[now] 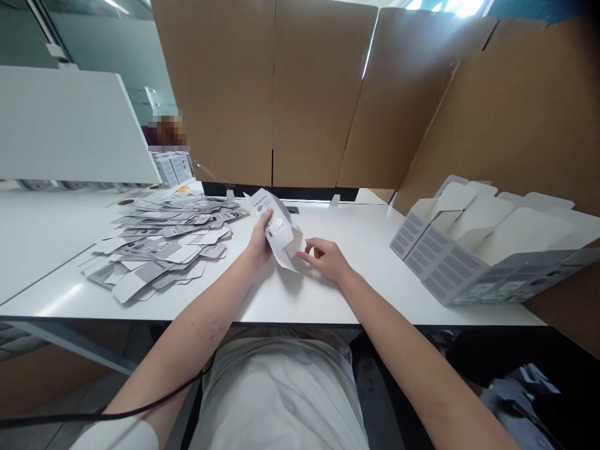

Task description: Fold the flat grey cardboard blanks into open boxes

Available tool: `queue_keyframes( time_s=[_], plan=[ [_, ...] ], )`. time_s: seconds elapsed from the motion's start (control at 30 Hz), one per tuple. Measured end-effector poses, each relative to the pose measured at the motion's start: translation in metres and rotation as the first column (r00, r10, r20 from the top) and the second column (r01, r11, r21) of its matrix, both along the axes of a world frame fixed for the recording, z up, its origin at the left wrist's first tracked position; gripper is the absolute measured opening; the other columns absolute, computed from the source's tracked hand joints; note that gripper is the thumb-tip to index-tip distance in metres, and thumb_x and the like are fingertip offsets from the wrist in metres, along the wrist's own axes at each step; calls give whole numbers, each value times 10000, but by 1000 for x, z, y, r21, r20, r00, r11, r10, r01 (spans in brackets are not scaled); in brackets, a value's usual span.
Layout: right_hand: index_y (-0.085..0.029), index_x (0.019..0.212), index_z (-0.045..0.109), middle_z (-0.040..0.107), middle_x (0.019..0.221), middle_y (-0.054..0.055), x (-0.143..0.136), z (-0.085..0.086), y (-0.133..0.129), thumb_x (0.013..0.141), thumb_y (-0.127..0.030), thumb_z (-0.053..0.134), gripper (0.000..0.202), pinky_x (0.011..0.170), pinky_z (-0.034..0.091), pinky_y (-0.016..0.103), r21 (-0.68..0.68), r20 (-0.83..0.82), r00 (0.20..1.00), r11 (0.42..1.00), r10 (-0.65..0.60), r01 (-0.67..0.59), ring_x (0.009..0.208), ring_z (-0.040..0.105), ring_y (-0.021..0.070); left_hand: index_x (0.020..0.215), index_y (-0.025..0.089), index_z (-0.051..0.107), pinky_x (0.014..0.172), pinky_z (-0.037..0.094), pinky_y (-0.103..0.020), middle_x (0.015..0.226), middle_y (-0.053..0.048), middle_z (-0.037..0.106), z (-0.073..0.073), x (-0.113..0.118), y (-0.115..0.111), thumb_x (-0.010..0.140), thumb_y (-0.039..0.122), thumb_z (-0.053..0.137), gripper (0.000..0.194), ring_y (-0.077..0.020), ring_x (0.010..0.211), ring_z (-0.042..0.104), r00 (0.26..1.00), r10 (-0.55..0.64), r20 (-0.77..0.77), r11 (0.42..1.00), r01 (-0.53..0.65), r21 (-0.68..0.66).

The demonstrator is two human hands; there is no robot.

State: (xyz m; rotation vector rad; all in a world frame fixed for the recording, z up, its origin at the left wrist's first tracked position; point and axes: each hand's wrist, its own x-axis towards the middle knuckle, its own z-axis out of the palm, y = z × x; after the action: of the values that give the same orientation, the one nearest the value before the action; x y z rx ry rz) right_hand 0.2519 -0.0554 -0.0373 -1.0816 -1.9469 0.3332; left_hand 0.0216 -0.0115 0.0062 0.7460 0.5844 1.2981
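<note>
Head view, and what catches my eye is how the white carton (276, 220) lies between the two hands, over the near-middle of the white table (360, 250). Its long axis slants from far left to near right, so the end with the loose flaps (284, 258) points towards the person and a little towards the right hand (328, 259). The left hand (259, 244) is the nearer to the carton's body, its thumb pressed on the printed face; the fingers behind are hidden, but the grip looks like a pinch. The right hand comes in from the right, fingers curled, thumb and forefinger close by the flaps; whether they pinch the card, I can't tell. Flattened cartons (162, 247) lie heaped to the left, and open-topped cartons (445, 269) stand to the right.
</note>
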Motion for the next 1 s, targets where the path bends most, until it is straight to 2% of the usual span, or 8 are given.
queue_keyframes(
  time_s=[0.17,0.33,0.5,0.57,0.67,0.83,1.0],
  plan=[
    [-273,935,781,683,777,18,2,2,1,947,-995,751,722,700,483,374,2,-54,999,1000,-6,6,652,514,204,1247,195,822,912,682,-409,1001,-96,875,6,-8,-5,1036,606,818,462,-304,927,848,993,-115,-17,993,116,20],
    [-262,799,702,687,754,2,5,-2,4,892,-856,885,629,695,448,348,-5,30,999,999,-32,33,680,539,197,1245,202,830,954,693,-451,1028,-122,892,6,-7,-10,1031,663,836,508,-356,1014,873,969,-212,-130,977,211,-19],
    [-255,790,731,749,773,17,5,-5,8,927,-775,874,556,713,443,346,-38,75,994,996,-73,76,705,603,211,1245,217,819,994,696,-449,1150,-144,908,-3,1,-5,1015,724,867,560,-380,1156,876,962,-219,-165,976,217,-30],
    [-249,759,721,755,770,33,6,-6,10,935,-752,878,555,723,448,349,-65,69,992,992,-107,112,726,635,222,1239,220,820,997,692,-454,1136,-140,908,-8,3,0,1001,762,876,595,-385,1163,874,962,-205,-182,979,199,-51],
    [-227,821,782,781,821,60,7,-9,14,979,-691,850,495,746,463,355,-86,52,991,988,-126,130,775,678,240,1245,209,825,988,675,-430,1131,-138,907,-17,6,5,963,789,917,651,-377,1163,872,954,-218,-206,976,212,-50],
    [-213,910,833,835,926,82,14,-17,20,986,-496,773,299,776,492,375,-94,5,995,991,-95,95,800,684,244,1304,207,808,1068,647,-439,1233,-162,905,-25,10,6,809,731,1076,770,-389,1256,849,953,-219,-208,975,219,-22],
    [-203,841,800,799,862,65,14,-21,24,923,-477,765,287,708,482,356,-120,-157,979,986,-131,113,732,624,205,1296,209,798,1140,647,-478,1364,-168,877,-24,11,4,782,658,1124,756,-399,1376,803,960,-189,-205,978,202,46]
  ],
)
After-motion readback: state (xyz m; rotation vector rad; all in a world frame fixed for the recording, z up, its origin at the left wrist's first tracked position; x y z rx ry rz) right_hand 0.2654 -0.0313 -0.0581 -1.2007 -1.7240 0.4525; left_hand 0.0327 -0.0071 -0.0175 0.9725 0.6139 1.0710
